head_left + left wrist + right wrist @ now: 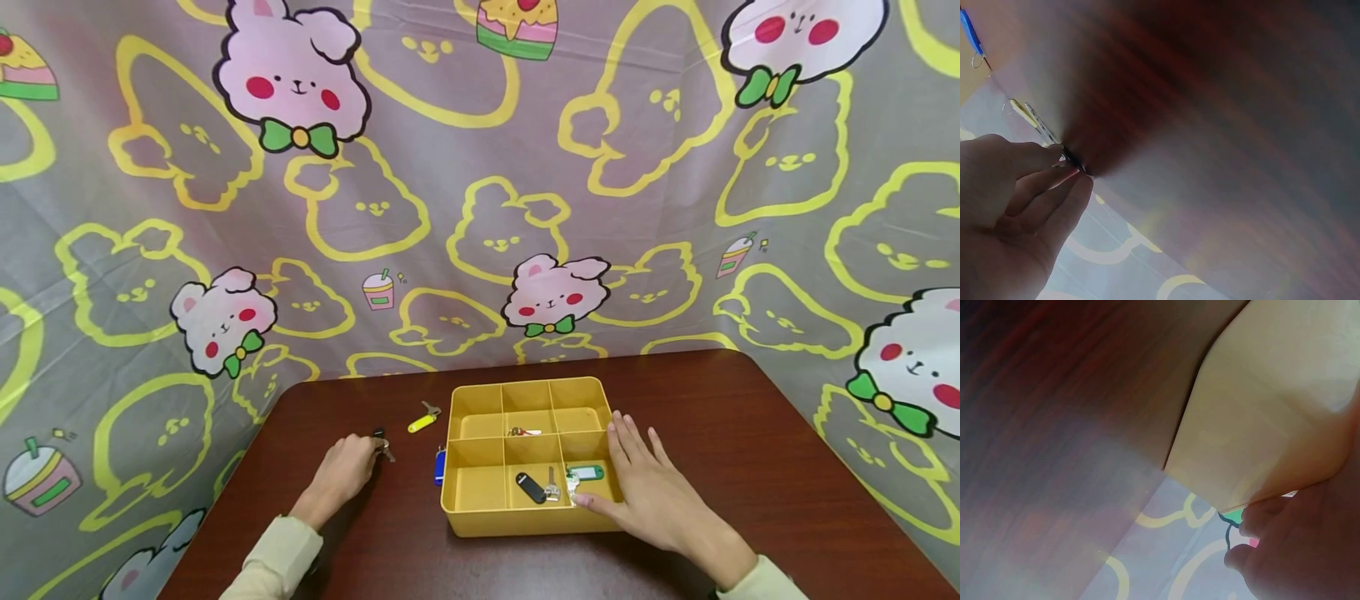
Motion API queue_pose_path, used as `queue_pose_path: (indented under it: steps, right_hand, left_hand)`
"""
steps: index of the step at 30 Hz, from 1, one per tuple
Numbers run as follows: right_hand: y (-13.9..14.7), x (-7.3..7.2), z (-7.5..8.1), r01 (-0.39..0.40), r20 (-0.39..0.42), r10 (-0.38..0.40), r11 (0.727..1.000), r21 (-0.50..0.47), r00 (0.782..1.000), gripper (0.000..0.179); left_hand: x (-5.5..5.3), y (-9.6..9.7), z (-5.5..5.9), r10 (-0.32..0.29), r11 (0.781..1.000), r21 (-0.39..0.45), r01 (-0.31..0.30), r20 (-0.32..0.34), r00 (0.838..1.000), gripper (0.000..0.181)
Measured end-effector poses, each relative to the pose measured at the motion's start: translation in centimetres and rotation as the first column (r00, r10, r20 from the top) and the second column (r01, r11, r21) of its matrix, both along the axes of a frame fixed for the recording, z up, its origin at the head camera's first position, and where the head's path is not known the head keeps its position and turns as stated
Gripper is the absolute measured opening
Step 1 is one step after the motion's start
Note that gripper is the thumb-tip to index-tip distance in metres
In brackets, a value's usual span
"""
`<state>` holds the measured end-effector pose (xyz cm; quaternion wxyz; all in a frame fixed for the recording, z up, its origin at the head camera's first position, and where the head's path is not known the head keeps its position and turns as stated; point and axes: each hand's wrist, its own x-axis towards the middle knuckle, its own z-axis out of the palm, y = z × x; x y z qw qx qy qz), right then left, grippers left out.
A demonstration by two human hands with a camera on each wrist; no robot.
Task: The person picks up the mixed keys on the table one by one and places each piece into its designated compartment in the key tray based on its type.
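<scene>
On the table's left side, my left hand [347, 471] pinches a key with a black tag [380, 434] between thumb and fingertips. The left wrist view shows this black tag [1071, 157] at the fingertips, close over the tabletop. My right hand [663, 500] lies with straight fingers along the right rim of a yellow divided box [536, 523], thumb over its front right compartment. A black-tagged key [531, 487] lies in the front middle compartment and a green-tagged key [587, 473] in the front right one. A red-tagged key [529, 432] sits in the back middle compartment.
A yellow-tagged key [422, 422] lies on the brown table [750, 450] between my left hand and the box. Against the box's left wall is a blue tag [439, 467] with a ring. Behind the table hangs a patterned cloth [450, 200].
</scene>
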<state>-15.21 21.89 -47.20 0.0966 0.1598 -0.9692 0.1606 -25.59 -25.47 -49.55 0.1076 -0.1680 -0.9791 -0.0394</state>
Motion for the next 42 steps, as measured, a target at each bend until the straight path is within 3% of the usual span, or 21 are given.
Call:
queue_pose_path:
  steps: [21,42]
  right_hand:
    - [-0.16,-0.07,-0.17,0.007,0.019,-0.007,1.0,-0.002,1.0,0.115]
    - [-0.29,0.0,0.14,0.01,0.028,-0.01,1.0,-0.006,1.0,0.115]
  left_hand:
    - [0.07,0.02,0.14,-0.028,0.999,-0.022,0.026,-0.078,0.997,0.025]
    - [0.21,-0.3,-0.04,-0.072,0.991,-0.129,0.043,-0.224,0.972,0.019]
